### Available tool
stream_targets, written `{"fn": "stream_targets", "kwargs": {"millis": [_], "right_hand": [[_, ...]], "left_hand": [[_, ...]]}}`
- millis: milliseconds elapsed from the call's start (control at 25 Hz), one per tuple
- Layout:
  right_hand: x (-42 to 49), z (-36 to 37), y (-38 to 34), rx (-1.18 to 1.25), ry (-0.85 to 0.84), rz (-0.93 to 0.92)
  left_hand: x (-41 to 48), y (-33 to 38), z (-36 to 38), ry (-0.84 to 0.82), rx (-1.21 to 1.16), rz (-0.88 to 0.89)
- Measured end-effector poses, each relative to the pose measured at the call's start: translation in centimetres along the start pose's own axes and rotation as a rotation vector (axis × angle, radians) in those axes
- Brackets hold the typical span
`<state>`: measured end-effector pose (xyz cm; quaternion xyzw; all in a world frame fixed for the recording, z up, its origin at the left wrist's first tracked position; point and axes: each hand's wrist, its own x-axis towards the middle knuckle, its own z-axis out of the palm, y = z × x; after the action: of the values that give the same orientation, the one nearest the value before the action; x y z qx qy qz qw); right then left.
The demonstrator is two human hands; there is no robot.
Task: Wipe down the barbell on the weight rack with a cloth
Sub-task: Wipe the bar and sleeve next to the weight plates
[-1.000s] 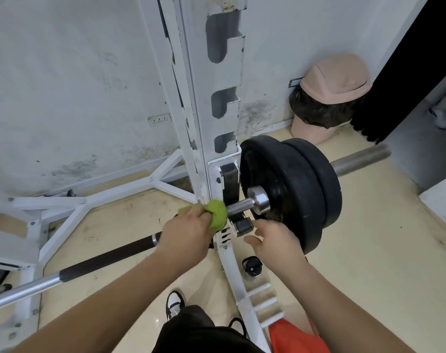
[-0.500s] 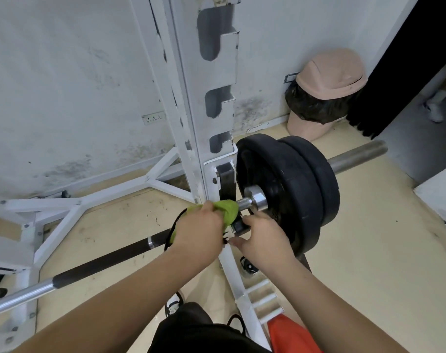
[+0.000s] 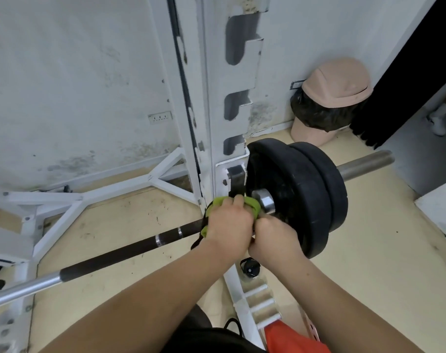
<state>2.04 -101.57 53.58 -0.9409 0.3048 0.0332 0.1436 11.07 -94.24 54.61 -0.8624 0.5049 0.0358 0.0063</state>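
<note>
The barbell (image 3: 109, 261) lies across the white weight rack (image 3: 216, 103), its dark grip running left and two black plates (image 3: 300, 197) loaded on its right sleeve. A green cloth (image 3: 250, 203) is wrapped over the bar just left of the steel collar (image 3: 265, 203). My left hand (image 3: 229, 225) grips the cloth around the bar. My right hand (image 3: 275, 238) is curled tight against the left one by the inner plate; what its fingers hold is hidden.
A pink bin with a black liner (image 3: 328, 103) stands in the corner behind the plates. A dark bottle cap (image 3: 250, 267) shows on the floor by the rack's foot. Someone's shoe (image 3: 437, 121) is at the far right. A wall socket (image 3: 160, 117) sits low on the wall.
My left hand has pushed the cloth right along the bar toward the collar. My right hand has risen from below the bar and closed in against the left hand.
</note>
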Motion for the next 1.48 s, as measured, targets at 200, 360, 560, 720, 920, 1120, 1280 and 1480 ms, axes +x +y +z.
{"fn": "stream_targets", "kwargs": {"millis": [200,360,560,720,920,1120,1280,1480], "right_hand": [[0.7,-0.5,-0.8,-0.078,-0.040,0.020],[1.1,-0.8,-1.4,-0.094,-0.044,0.019],[1.7,-1.4,-1.2,-0.052,-0.079,0.061],[1.8,-1.7,-0.9,0.010,-0.097,0.097],[2.2,-1.9,-0.8,0.039,-0.117,0.100],[2.1,-1.6,-0.4,0.049,-0.120,0.121],[1.2,-1.1,0.0,0.138,-0.057,0.144],[0.4,0.7,0.6,0.289,0.041,0.173]], "left_hand": [[-4.9,-5.9,0.8,-0.066,-0.033,-0.129],[-4.0,-8.3,0.3,-0.055,-0.068,-0.201],[-1.8,-4.1,-0.2,-0.052,-0.080,-0.036],[-3.6,-7.2,0.2,-0.085,0.041,-0.057],[-1.1,-3.4,-0.2,-0.020,-0.033,0.024],[-3.4,-7.6,1.4,0.000,-0.039,-0.022],[-0.8,-5.6,1.0,0.051,-0.127,0.006],[-4.3,-8.2,2.1,-0.013,-0.070,0.179]]}}
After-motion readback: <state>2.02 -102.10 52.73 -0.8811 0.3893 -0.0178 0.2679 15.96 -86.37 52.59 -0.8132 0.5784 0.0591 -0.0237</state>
